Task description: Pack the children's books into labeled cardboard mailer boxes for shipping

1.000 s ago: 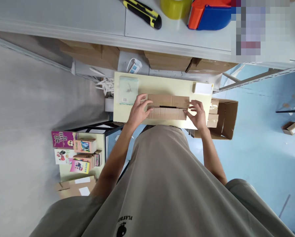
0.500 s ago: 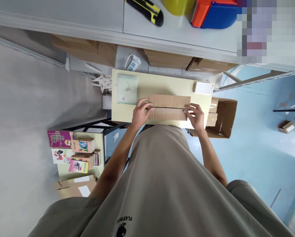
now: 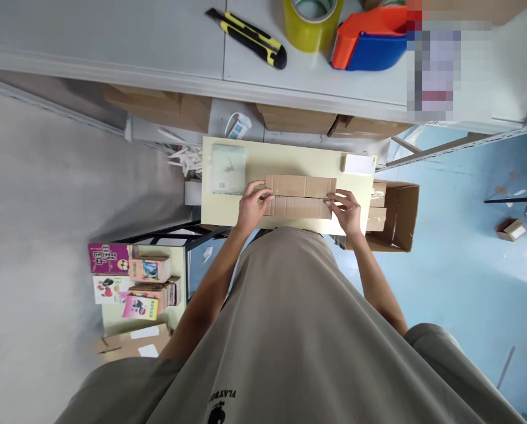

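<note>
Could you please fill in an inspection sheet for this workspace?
Surface: pale yellow table, bearing a cardboard box, a pale green flat item and a small white box.
Job's things: cardboard box, its two upper flaps meeting at a narrow seam.
Clutter: utility knife, yellow tape roll and orange-and-blue tape dispenser on a grey shelf.
Hands: left hand at the cardboard box's left end, right hand at its right; firmness of grip unclear.
Cables: white cord at a power strip beyond the table.
Surroundings: books at left; open carton holding smaller boxes at right.
</note>
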`<state>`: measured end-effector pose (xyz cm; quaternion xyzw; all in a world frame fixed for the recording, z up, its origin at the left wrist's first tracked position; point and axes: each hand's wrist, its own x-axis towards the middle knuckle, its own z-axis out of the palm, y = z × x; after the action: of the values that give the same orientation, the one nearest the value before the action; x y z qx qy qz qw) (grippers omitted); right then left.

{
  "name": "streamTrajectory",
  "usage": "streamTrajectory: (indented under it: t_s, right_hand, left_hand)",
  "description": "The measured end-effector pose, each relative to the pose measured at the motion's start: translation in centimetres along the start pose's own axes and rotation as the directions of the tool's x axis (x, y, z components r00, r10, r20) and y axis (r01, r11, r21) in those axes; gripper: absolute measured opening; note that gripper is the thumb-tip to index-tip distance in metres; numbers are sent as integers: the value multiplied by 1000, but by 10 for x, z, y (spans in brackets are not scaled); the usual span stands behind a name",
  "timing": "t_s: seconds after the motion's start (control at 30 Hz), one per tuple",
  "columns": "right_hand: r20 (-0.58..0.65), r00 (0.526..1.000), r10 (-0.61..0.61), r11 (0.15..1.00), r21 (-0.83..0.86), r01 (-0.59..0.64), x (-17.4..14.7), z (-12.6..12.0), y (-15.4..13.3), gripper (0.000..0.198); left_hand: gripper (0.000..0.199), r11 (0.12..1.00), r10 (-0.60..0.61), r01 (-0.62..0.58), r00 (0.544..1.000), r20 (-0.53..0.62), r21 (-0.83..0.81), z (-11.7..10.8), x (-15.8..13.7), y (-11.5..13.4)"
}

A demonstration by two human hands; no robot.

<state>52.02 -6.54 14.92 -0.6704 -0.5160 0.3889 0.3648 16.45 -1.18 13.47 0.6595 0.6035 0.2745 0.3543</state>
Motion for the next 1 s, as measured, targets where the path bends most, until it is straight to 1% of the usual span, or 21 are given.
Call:
streamTrajectory:
  t_s: [0.1, 0.2, 0.27, 0.33, 0.4, 0.43, 0.5, 0.53, 0.6, 0.67, 0.73, 0.8, 0.87, 0.9, 0.97, 1.0]
  right_hand:
    - [4, 1000, 23, 1000, 14, -23, -1, 2, 0, 67]
    - [31, 999, 13, 1000, -8, -13, -5, -1, -6, 72]
    - [34, 998, -50, 995, -81, 53, -3, -8, -17, 71]
    - [20, 985, -169, 968, -183, 170, 7, -20, -35, 66]
    - [-5, 949, -315, 908, -291, 300, 31, -35, -61, 59]
    - [-15, 923, -383, 869, -345, 355, 47, -43, -78, 56]
    - [-25, 874, -486, 784, -456, 422, 88, -57, -113, 53]
    - [-14, 861, -509, 741, -515, 430, 112, -62, -130, 53]
    - [25, 862, -507, 662, -629, 408, 160, -70, -160, 56]
    - [62, 888, -455, 584, -732, 350, 206, -73, -180, 60]
    - [92, 923, -372, 527, -798, 292, 244, -73, -191, 63]
    - [122, 947, -296, 482, -837, 259, 270, -72, -195, 64]
    - [149, 958, -244, 443, -862, 247, 283, -74, -197, 65]
    - [160, 961, -227, 431, -868, 246, 285, -76, -197, 67]
    - [181, 960, -215, 431, -864, 260, 278, -82, -195, 68]
    - [193, 955, -226, 444, -852, 277, 269, -85, -192, 69]
  left_hand:
    - [27, 1000, 3, -3, 1000, 6, 4, -2, -1, 3]
    - [20, 999, 29, -31, 998, 50, 40, -12, -2, 11]
    - [18, 994, 77, -82, 995, 65, 73, -22, 2, 21]
    - [18, 982, 162, -165, 986, 36, 87, -34, 16, 37]
    - [20, 957, 282, -279, 959, -28, 82, -43, 41, 61]
    - [21, 936, 349, -344, 935, -62, 74, -47, 57, 75]
    - [22, 884, 467, -463, 876, -123, 61, -51, 94, 106]
    - [22, 859, 511, -509, 847, -145, 51, -52, 112, 122]
    - [21, 821, 566, -570, 805, -179, 34, -50, 145, 152]
    - [20, 804, 587, -595, 786, -193, 22, -45, 168, 176]
    - [20, 792, 599, -610, 777, -194, 2, -38, 178, 191]
    - [21, 785, 604, -620, 773, -196, -25, -32, 176, 198]
    - [22, 784, 597, -618, 777, -199, -60, -29, 164, 199]
    - [22, 787, 588, -611, 784, -200, -80, -28, 156, 197]
    - [23, 796, 563, -591, 802, -199, -127, -28, 134, 190]
    - [23, 804, 546, -575, 814, -198, -150, -28, 122, 186]
